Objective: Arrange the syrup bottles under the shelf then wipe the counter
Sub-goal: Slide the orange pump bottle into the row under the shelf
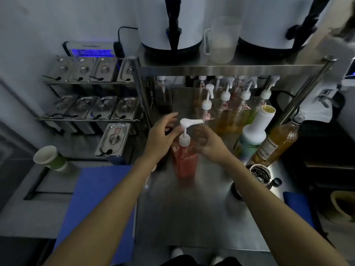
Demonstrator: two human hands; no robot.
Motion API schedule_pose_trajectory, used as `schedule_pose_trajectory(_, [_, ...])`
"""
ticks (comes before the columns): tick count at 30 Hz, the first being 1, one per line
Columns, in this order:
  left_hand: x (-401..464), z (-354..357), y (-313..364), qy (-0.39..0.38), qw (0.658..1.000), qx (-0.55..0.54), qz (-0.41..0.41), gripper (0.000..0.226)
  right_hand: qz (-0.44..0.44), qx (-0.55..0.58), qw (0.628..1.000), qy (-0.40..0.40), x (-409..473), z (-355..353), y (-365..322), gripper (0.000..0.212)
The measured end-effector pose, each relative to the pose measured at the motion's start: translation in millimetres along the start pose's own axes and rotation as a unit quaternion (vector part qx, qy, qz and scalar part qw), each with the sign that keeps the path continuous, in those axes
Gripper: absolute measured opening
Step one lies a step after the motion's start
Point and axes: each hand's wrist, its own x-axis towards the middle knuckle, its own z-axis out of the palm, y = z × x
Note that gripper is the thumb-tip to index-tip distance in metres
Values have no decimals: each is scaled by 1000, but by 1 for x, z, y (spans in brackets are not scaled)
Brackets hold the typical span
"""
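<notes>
A red syrup bottle (185, 162) with a white pump top stands on the steel counter (192, 214), in front of the shelf. My left hand (163, 132) is at the bottle's left shoulder, its thumb touching the pump stem, fingers spread. To the bottle's right, my right hand (208, 140) has loosely curled fingers close to the neck; whether it touches is unclear. Under the steel shelf (230, 67) stand several pump bottles (227, 112) of yellow and orange syrup. No cloth is in view.
A white bottle without a cap (253, 133) and an amber glass bottle (276, 143) lean at the right. A dark jar (259, 173) sits near my right forearm. A blue mat (96, 198) and paper cup (49, 158) lie left. Two white dispensers and a jug stand on the shelf.
</notes>
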Motion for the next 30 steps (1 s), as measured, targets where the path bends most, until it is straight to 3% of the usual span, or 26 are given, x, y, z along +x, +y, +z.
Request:
schedule_pose_trajectory(3, [19, -1, 12, -30, 999, -13, 22, 33, -7, 39, 999, 23, 6, 0, -6, 66])
schedule_pose_trajectory(6, [29, 5, 22, -65, 997, -4, 38, 14, 8, 78, 997, 5, 7, 0, -6, 61])
schedule_pose_trajectory(11, [37, 2, 25, -124, 989, 61, 62, 34, 44, -52, 997, -36, 6, 22, -3, 77])
schedule_pose_trajectory(15, [38, 2, 27, -139, 983, 94, 69, 39, 129, -153, 979, 39, -5, 66, 2, 105])
schedule_pose_trajectory(20, [40, 0, 27, -155, 977, 123, 75, 32, 134, -165, 967, 138, -5, 88, 11, 84])
schedule_pose_trajectory(23, [43, 2, 27, -173, 970, 147, 90, 27, 106, -158, 976, 104, 4, 73, 19, 81])
schedule_pose_trajectory(30, [50, 10, 30, -201, 959, 151, 129, 17, 33, -168, 983, -68, 31, 8, 30, 91])
